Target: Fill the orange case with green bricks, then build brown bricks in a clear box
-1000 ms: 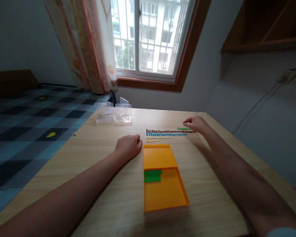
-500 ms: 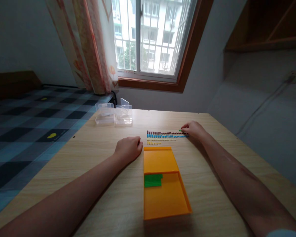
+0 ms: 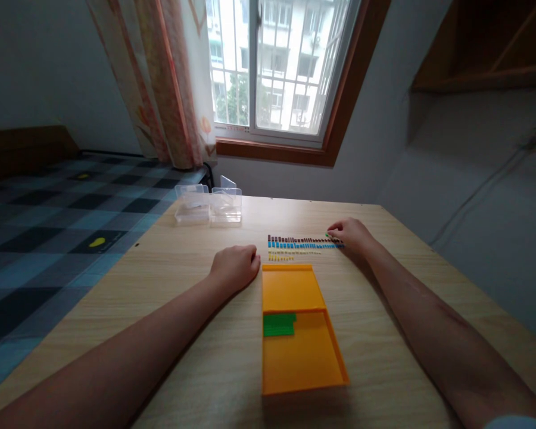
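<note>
orange case: lies open [image 3: 306,360] on the table, long axis running from the person's side away toward the window, hinge line crossing it
green stack: flat green pieces [image 3: 279,325] in the case's nearer half, tucked into its far left corner, long side going crosswise
little rows: brown row [image 3: 290,239], blue row [image 3: 286,245], then paler yellow ones [image 3: 281,258], all just past the case and stretching left to right, so pretty much square to it
right hand: out past the right end of the yellow rows [image 3: 351,234], thumb and finger together at a tiny green bit [image 3: 327,235]; honestly can't tell if it's pinched or just touched
left hand: curled into a loose fist [image 3: 236,265], resting beside the case's far left corner
table: pale wood-grain top [image 3: 196,363], clear plastic boxes [image 3: 192,210] with lids up at the far left
room: checked bed [image 3: 71,250] on the left, flowery curtain [image 3: 165,89], barred window [image 3: 286,71] straight ahead, wooden shelf [image 3: 486,74] up right, cable [image 3: 477,193] down the wall
</note>
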